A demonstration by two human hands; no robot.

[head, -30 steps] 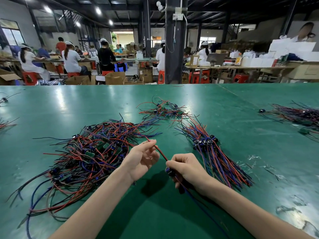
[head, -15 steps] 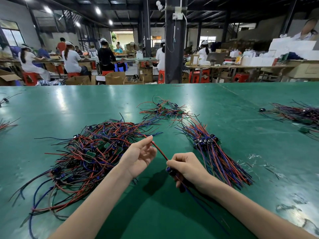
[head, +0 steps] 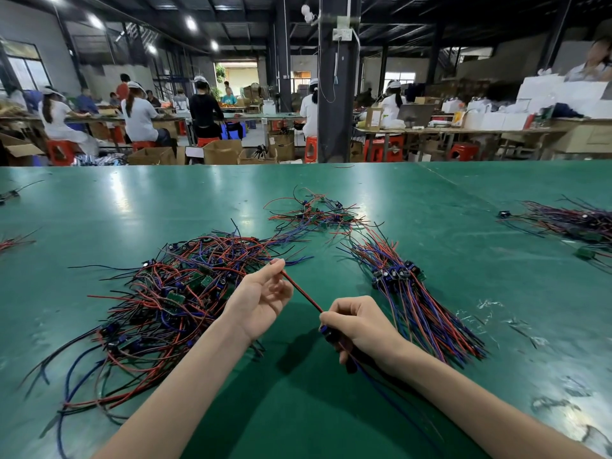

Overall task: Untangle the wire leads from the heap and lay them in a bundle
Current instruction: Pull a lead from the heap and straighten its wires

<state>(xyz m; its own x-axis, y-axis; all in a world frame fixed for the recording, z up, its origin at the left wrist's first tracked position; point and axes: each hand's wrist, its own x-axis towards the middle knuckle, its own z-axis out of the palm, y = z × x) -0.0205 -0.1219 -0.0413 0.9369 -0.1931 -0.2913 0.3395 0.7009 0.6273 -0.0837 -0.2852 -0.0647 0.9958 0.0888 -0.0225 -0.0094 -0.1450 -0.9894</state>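
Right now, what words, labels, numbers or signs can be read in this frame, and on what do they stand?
No text can be read.
Box on the far bench: any print too blurred.
Cartons on the floor: no legible marks.
Boards in the heap: too small to tell.
Red lead: no marking visible.
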